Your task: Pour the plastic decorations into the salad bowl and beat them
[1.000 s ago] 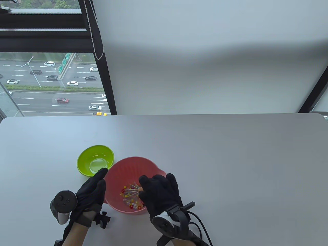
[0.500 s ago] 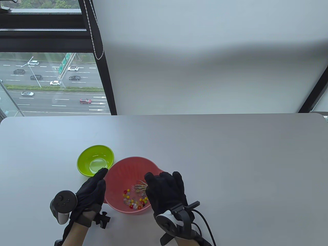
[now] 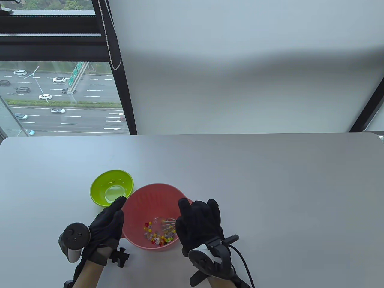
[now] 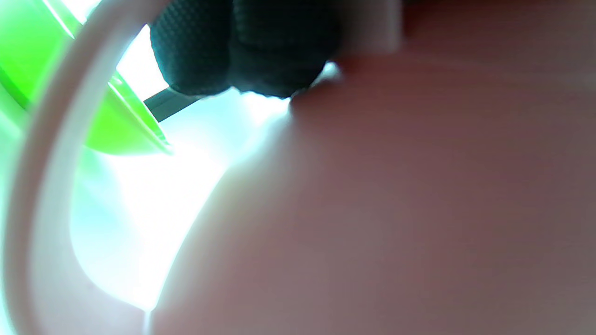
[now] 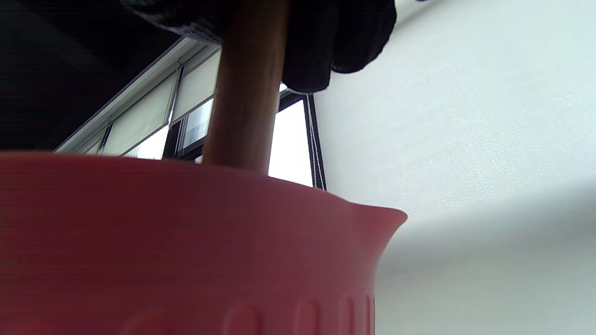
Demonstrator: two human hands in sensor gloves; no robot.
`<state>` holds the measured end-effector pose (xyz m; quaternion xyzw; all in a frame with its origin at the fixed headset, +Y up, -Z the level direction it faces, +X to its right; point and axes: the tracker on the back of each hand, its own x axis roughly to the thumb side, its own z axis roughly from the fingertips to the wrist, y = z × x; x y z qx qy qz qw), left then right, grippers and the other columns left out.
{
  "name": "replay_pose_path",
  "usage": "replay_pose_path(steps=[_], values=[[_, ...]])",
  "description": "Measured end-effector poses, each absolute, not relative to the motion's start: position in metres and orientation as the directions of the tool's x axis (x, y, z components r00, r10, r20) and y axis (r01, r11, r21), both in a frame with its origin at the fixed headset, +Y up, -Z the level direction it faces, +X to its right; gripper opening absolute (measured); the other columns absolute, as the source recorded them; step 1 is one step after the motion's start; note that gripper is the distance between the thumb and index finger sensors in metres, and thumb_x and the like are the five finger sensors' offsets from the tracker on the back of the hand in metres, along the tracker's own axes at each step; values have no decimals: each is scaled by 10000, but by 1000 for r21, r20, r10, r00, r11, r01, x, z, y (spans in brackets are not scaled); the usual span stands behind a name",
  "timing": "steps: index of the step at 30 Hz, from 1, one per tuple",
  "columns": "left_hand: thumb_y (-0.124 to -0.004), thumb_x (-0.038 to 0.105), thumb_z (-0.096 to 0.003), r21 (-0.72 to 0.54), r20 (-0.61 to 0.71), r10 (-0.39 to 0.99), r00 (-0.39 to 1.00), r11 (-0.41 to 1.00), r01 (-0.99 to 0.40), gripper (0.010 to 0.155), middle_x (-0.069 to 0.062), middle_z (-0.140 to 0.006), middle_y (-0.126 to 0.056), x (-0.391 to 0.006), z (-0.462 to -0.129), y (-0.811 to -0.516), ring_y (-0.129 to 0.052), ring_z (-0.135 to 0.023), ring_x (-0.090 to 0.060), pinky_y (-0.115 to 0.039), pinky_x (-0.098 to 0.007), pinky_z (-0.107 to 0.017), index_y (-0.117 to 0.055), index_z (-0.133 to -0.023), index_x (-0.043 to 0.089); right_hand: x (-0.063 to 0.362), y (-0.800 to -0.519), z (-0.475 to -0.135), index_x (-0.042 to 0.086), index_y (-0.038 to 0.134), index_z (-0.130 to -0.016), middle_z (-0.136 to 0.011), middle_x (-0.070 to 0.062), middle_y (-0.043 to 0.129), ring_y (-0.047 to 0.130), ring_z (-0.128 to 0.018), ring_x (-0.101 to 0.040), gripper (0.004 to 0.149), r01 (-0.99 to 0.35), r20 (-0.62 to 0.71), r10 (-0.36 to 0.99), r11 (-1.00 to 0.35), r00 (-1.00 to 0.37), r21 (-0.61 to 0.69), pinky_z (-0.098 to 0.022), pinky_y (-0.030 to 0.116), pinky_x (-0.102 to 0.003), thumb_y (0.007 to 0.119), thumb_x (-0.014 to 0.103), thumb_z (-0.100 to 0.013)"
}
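The pouring looks done: the plastic decorations [image 3: 156, 235] lie in the bottom of the pink salad bowl [image 3: 144, 198], and the green bowl [image 3: 99, 183] just beyond the left hand [image 3: 106, 223] holds none. Beating is under way and left to finish. The right hand [image 3: 199, 223] is clamped on the whisk's wooden handle [image 5: 244, 93], its wires [image 3: 166, 223] among the beads. The left hand's straight fingers press the bowl's near-left wall. The counter [image 3: 270, 186] spreads wide beyond and right of the hands.

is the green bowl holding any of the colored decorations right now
No, in the table view the green bowl shows only its bare inside, while the decorations lie in the pink salad bowl.
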<state>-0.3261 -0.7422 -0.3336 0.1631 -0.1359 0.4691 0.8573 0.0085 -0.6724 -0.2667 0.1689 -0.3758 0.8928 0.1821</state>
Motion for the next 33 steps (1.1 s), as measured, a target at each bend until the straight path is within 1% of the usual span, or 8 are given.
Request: replay_pose_path(steps=[8,11,13,16,19,21,29,33], values=[[-602,522,-555,152,386,760,522,506,-849,588,-25,-485,-942,-326,-334,-742,-883,-595,-338,-519,-560,-741,-689,-1030,187,10,-674,-269,294,369,-1125,-801,145,803,730,-862,-217,635,-489,450,242,-646,-859,-586,-800,378,-530,625,545,-600],[-602,522,-554,152,386,760,523,507,-849,588,-24,-486,-942,-326,-334,-742,-882,-595,-337,-521,-560,-741,-691,-1028,186,9,-676,-270,289,395,-1121,-770,144,826,766,-831,-208,629,-528,468,287,-655,-836,-540,-798,410,-534,626,555,-600],[-601,523,-554,152,386,760,523,506,-849,589,-24,-485,-942,-326,-334,-742,-882,-595,-338,-520,-560,-741,-691,-1029,185,5,-679,-271,297,400,-1120,-783,146,828,772,-834,-202,628,-544,485,302,-672,-821,-503,-800,425,-535,630,563,-599],[-601,523,-554,152,386,760,523,506,-849,589,-24,-485,-942,-326,-334,-742,-883,-595,-337,-521,-560,-740,-691,-1029,186,-2,-683,-271,313,386,-1122,-835,151,812,759,-870,-199,635,-517,491,265,-698,-830,-495,-804,423,-534,644,567,-600],[-601,523,-554,152,386,761,522,506,-849,589,-25,-485,-942,-326,-334,-742,-882,-595,-338,-520,-560,-740,-690,-1029,186,-9,-686,-270,348,339,-1126,-931,147,751,699,-939,-219,631,-483,495,226,-727,-839,-487,-807,402,-536,643,528,-604],[-600,523,-554,153,386,761,522,506,-849,590,-24,-485,-943,-326,-334,-742,-882,-595,-338,-521,-560,-740,-689,-1030,186,-11,-685,-269,356,334,-1126,-956,155,737,683,-957,-219,627,-466,491,199,-721,-848,-513,-808,395,-533,642,518,-605],[-600,523,-555,151,386,762,521,504,-850,589,-25,-486,-942,-326,-333,-742,-882,-596,-338,-520,-559,-741,-690,-1029,186,-8,-683,-267,357,343,-1124,-963,158,733,670,-965,-220,614,-410,469,127,-711,-874,-572,-809,381,-536,640,509,-608],[-600,523,-555,152,386,761,522,506,-849,590,-24,-485,-943,-326,-333,-742,-882,-596,-337,-520,-560,-741,-690,-1029,184,-6,-682,-268,351,349,-1123,-950,152,738,669,-960,-222,610,-417,465,139,-706,-874,-572,-809,371,-537,637,510,-609]])
